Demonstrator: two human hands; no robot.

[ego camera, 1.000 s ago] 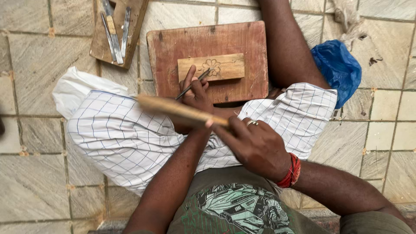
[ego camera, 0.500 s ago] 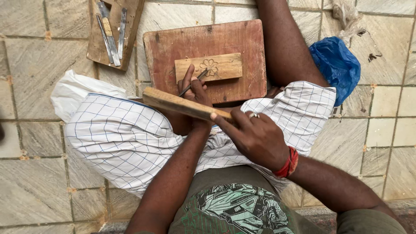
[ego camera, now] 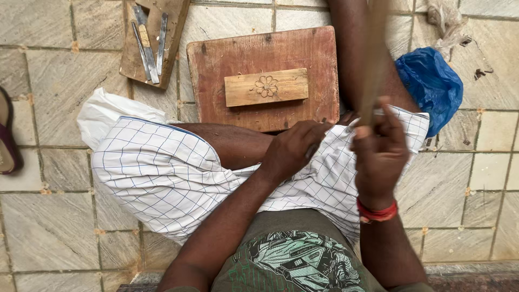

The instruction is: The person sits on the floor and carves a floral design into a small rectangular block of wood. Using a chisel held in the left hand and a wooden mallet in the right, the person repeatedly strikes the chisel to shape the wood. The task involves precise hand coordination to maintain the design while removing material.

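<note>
- At centre frame, left hand [ego camera: 294, 148] curled tight on a chisel [ego camera: 312, 150], only a dark sliver of the tool showing below the fingers.
- Right of centre, right hand [ego camera: 378, 154] clenched round the foot of a stick [ego camera: 374, 59], blurred, rising to the top edge.
- Just above the left hand, small block [ego camera: 266, 86] with a carved flower, lying flat on the board [ego camera: 216, 59], apart from both hands.
- Block: judged light, stiff, apt to slide; carved face likely fragile, so best taken by the plain ends.
- Stick: judged rigid and fairly light; best gripped low.
- Upper left, spare chisels [ego camera: 148, 43] on a plank [ego camera: 175, 21]; upper right, blue bag [ego camera: 432, 81].
</note>
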